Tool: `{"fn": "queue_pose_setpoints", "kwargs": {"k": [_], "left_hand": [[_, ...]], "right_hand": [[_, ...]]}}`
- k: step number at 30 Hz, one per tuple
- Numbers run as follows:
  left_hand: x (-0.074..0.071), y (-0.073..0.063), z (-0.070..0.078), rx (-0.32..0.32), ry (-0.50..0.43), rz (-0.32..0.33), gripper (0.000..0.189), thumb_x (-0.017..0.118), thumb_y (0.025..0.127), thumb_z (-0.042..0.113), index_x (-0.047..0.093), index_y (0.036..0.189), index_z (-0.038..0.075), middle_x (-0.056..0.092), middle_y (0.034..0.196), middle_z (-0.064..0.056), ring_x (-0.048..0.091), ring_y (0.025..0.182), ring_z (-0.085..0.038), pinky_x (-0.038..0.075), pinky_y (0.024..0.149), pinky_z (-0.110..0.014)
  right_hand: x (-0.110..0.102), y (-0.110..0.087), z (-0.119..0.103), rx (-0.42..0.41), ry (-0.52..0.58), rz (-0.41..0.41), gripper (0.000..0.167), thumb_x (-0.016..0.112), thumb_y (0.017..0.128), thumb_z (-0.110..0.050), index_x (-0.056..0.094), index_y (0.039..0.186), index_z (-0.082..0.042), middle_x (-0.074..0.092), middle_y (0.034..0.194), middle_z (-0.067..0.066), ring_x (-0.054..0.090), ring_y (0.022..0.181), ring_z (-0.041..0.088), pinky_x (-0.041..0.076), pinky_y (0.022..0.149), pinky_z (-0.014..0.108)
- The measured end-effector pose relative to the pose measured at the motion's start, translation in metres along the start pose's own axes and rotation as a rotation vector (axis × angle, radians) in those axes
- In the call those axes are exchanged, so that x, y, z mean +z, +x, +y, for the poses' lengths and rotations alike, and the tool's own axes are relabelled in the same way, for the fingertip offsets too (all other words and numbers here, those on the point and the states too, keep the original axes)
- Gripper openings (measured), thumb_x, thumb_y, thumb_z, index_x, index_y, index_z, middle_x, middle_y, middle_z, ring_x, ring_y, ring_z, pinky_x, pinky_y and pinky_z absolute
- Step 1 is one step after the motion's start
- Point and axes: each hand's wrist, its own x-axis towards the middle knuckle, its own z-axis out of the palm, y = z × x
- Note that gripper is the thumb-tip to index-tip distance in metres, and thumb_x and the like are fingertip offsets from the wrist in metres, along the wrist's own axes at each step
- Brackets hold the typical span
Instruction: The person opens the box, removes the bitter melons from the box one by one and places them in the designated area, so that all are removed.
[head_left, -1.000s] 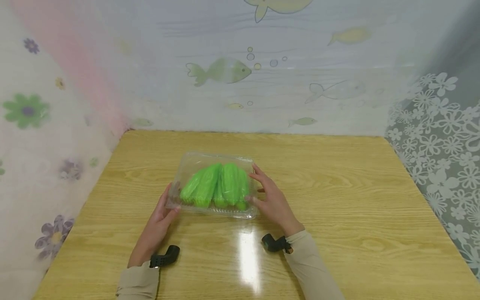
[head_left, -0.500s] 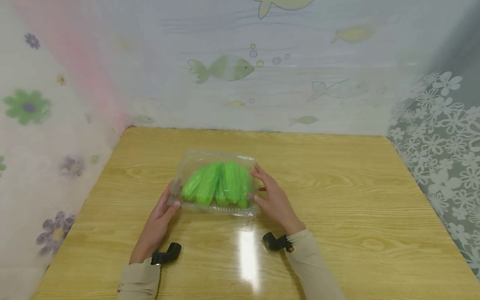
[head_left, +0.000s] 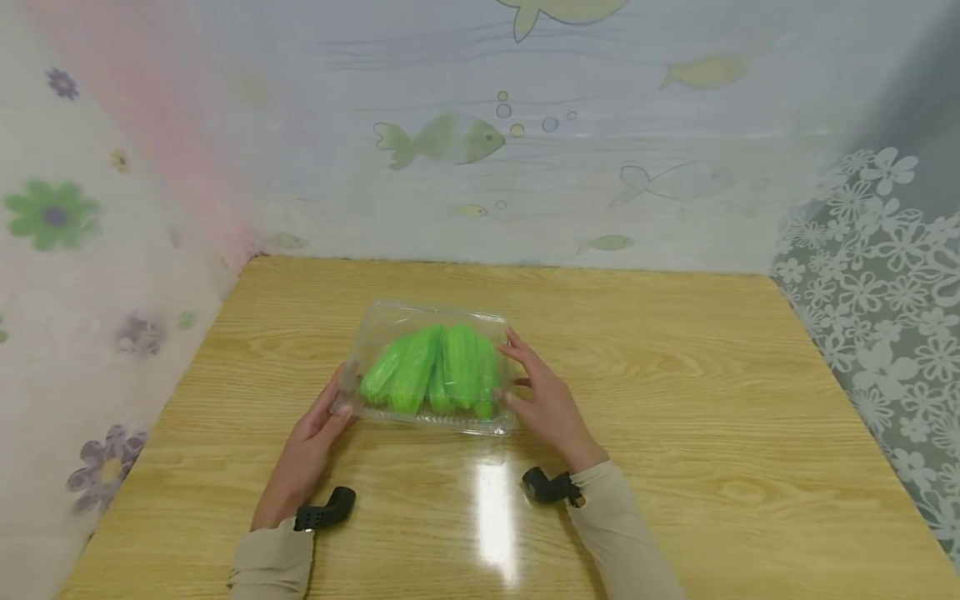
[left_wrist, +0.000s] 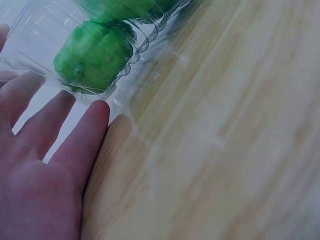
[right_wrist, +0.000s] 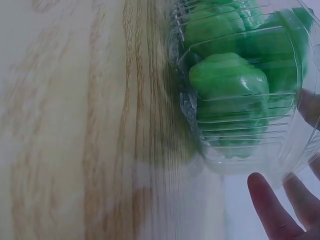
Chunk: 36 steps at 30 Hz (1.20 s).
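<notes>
A clear plastic clamshell box (head_left: 427, 423) stands near the middle of the wooden table, turned slightly askew. Inside lie several bright green, lumpy, elongated pieces (head_left: 405, 371), side by side; their kind is not plain. My left hand (head_left: 307, 446) rests on the box's left side, thumb by the front corner. In the left wrist view its spread, fairly straight fingers (left_wrist: 90, 125) reach the end wall. From the right, my right hand (head_left: 551, 408) touches the opposite side with spread fingers (right_wrist: 267, 200), also seen in the right wrist view. The lid is closed over the green pieces.
The wood-grain table (head_left: 675, 375) extends around the box and both arms. A pale cloth with printed fish (head_left: 457, 140) hangs along its back edge, and flowered cloths flank it. Black wrist devices (head_left: 547, 486) sit on both beige sleeves (head_left: 626, 533).
Both hands stay at the sides of the box, which keeps its place. The left hand has shifted slightly at the front corner; the head view sways a little.
</notes>
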Motion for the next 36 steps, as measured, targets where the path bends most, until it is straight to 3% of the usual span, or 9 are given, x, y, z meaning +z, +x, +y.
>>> {"fn": "queue_pose_setpoints", "kwargs": {"k": [3, 5, 10, 14, 24, 28, 34, 36], "left_hand": [[0.0, -0.001, 0.0, -0.007, 0.007, 0.002, 0.051, 0.041, 0.096, 0.024, 0.02, 0.141, 0.033, 0.014, 0.147, 0.008, 0.011, 0.132, -0.01, 0.02, 0.095, -0.008], [-0.001, -0.003, 0.0, -0.01, -0.002, 0.01, 0.047, 0.039, 0.097, 0.027, 0.023, 0.141, 0.033, 0.017, 0.146, 0.008, 0.018, 0.131, -0.009, 0.023, 0.095, -0.01], [-0.004, -0.006, -0.004, 0.056, -0.09, 0.0, 0.042, 0.032, 0.098, 0.025, 0.029, 0.14, 0.021, 0.023, 0.145, -0.001, 0.033, 0.125, -0.017, 0.034, 0.093, -0.02], [-0.005, -0.005, -0.007, 0.084, -0.118, -0.017, 0.042, 0.032, 0.099, 0.022, 0.029, 0.14, 0.018, 0.022, 0.145, -0.003, 0.03, 0.127, -0.016, 0.034, 0.093, -0.023], [-0.006, -0.005, -0.004, 0.056, -0.102, 0.009, 0.042, 0.034, 0.098, 0.025, 0.03, 0.14, 0.019, 0.022, 0.145, -0.001, 0.029, 0.127, -0.01, 0.033, 0.093, -0.019], [-0.006, -0.006, -0.001, 0.048, -0.102, 0.028, 0.043, 0.035, 0.098, 0.026, 0.031, 0.14, 0.019, 0.023, 0.145, -0.001, 0.028, 0.127, -0.011, 0.033, 0.093, -0.019], [-0.005, -0.008, 0.002, -0.052, 0.018, 0.095, 0.046, 0.044, 0.094, 0.032, 0.032, 0.138, 0.031, 0.029, 0.142, 0.005, 0.026, 0.128, -0.007, 0.027, 0.092, -0.009], [-0.004, -0.009, 0.003, -0.066, 0.014, 0.097, 0.048, 0.046, 0.093, 0.031, 0.031, 0.139, 0.032, 0.03, 0.142, 0.003, 0.027, 0.127, -0.008, 0.028, 0.091, -0.01]], "right_hand": [[0.0, 0.0, 0.0, -0.002, 0.003, -0.001, 0.065, 0.069, 0.078, -0.014, 0.038, 0.135, -0.014, 0.019, 0.146, -0.007, 0.048, 0.112, 0.021, 0.047, 0.077, 0.027], [0.0, 0.001, 0.0, 0.003, 0.0, -0.001, 0.064, 0.069, 0.079, -0.014, 0.037, 0.135, -0.014, 0.018, 0.146, -0.008, 0.049, 0.11, 0.021, 0.047, 0.077, 0.026], [-0.003, 0.001, 0.002, 0.005, 0.003, -0.006, 0.063, 0.068, 0.08, -0.013, 0.037, 0.135, -0.014, 0.017, 0.146, -0.009, 0.048, 0.112, 0.021, 0.047, 0.078, 0.026], [-0.004, 0.001, 0.001, -0.013, 0.007, -0.011, 0.063, 0.068, 0.08, -0.013, 0.037, 0.134, -0.013, 0.017, 0.147, -0.008, 0.044, 0.117, 0.018, 0.046, 0.079, 0.027], [-0.006, 0.0, -0.001, -0.024, 0.022, -0.002, 0.065, 0.069, 0.079, -0.012, 0.036, 0.135, -0.017, 0.017, 0.147, -0.007, 0.035, 0.123, 0.014, 0.045, 0.081, 0.027], [-0.006, 0.001, -0.002, -0.043, 0.023, 0.004, 0.064, 0.069, 0.078, -0.012, 0.038, 0.133, -0.014, 0.018, 0.146, -0.006, 0.032, 0.125, 0.014, 0.045, 0.081, 0.029], [-0.006, 0.0, -0.003, -0.06, -0.002, 0.005, 0.064, 0.07, 0.078, -0.012, 0.038, 0.133, -0.011, 0.019, 0.146, -0.005, 0.034, 0.124, 0.013, 0.046, 0.08, 0.031], [-0.006, 0.0, -0.003, -0.064, -0.009, 0.005, 0.064, 0.07, 0.078, -0.013, 0.038, 0.133, -0.012, 0.019, 0.146, -0.005, 0.033, 0.124, 0.012, 0.046, 0.08, 0.031]]}}
